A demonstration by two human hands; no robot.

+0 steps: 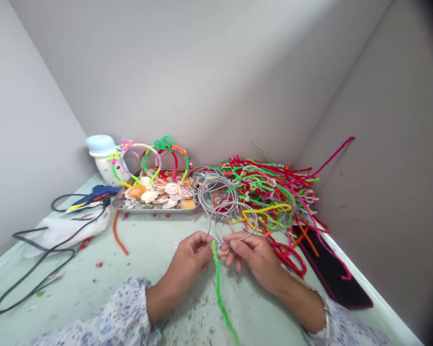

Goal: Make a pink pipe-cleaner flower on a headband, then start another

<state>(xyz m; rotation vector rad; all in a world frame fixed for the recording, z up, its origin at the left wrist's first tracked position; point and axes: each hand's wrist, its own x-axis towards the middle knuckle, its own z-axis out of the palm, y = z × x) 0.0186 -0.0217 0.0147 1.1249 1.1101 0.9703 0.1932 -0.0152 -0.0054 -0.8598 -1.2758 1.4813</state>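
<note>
Fingers of my left hand are pinched around a thin grey wire and the top end of a bright green pipe cleaner. From there the pipe cleaner hangs down toward the front of the table. Just to the right, my right hand pinches the same grey wire, which curves up in a loop above the hands. Behind it lies a coil of grey wire; where the held loop ends and the coil begins is hard to make out.
A metal tray of seashells stands at the back, with several pipe-cleaner hoops upright in it. A heap of coloured pipe cleaners lies right, beside a black flat case. Left are a lidded white container and a black cable.
</note>
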